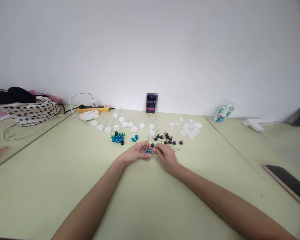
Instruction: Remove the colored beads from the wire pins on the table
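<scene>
My left hand (135, 154) pinches a small shiny blue part (148, 151) between thumb and fingers, and a thin dark stem (148, 141) stands up from it. Close on the other side, my right hand (168, 158) has its fingertips pressed together by the blue part; a thin wire seems to show there, but what they hold is too small to make out. Beyond the right hand lie several black parts with stems (169, 140), among thin bent wires (176, 149). A pile of blue, green and black parts (118, 138) and a few loose blue ones (135, 138) lie beyond the left hand.
White round caps on clear tubes (125, 124) lie in rows behind; more white caps (191, 128) are heaped to the right. Against the wall stand a blurred phone (151, 102), a yellow power strip (102, 108) and a clear bottle (224, 111). A dark phone (288, 181) lies far right.
</scene>
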The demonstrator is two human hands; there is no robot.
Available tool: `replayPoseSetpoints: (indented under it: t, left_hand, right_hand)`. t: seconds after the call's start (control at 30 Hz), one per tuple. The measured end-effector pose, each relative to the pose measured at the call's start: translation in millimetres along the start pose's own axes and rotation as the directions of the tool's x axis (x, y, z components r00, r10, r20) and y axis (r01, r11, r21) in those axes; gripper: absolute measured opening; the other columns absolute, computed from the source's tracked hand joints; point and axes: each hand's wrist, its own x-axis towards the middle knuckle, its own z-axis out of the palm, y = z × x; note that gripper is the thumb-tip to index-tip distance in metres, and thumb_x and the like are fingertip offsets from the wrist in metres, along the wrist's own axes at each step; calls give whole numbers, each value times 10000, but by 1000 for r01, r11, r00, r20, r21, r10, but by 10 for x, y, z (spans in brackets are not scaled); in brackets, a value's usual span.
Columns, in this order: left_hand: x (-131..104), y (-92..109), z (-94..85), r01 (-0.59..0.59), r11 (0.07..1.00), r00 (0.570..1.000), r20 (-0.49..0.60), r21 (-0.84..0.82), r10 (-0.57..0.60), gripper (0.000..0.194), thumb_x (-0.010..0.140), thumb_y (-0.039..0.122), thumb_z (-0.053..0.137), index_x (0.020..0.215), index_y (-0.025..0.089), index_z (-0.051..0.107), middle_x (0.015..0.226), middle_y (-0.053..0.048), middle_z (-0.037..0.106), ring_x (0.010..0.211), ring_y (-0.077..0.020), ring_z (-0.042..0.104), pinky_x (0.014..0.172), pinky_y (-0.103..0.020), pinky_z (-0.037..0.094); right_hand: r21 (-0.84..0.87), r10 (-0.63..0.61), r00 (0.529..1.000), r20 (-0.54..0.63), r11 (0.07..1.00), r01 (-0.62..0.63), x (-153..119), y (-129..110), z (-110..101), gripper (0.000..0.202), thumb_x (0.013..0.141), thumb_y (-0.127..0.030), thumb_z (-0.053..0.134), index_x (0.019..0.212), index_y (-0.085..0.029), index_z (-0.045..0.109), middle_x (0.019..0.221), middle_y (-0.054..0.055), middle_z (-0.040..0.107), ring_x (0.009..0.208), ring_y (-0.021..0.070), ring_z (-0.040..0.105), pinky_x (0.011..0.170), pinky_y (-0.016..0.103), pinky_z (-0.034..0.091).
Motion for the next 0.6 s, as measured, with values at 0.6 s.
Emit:
replayPoseSetpoints:
  t: [0.6]
  left_hand:
    - [14, -17, 4, -36, 999, 999, -24, -8, 36, 283, 657, 244, 717, 845, 160, 523, 816, -3, 519, 642, -77, 486, 620, -225, 398]
  right_hand:
    - [105, -85, 995, -54, 990, 90, 23, -36, -25, 156, 894, -203, 407, 788, -182, 520, 879, 63, 477, 803, 164, 483, 690, 280, 395]
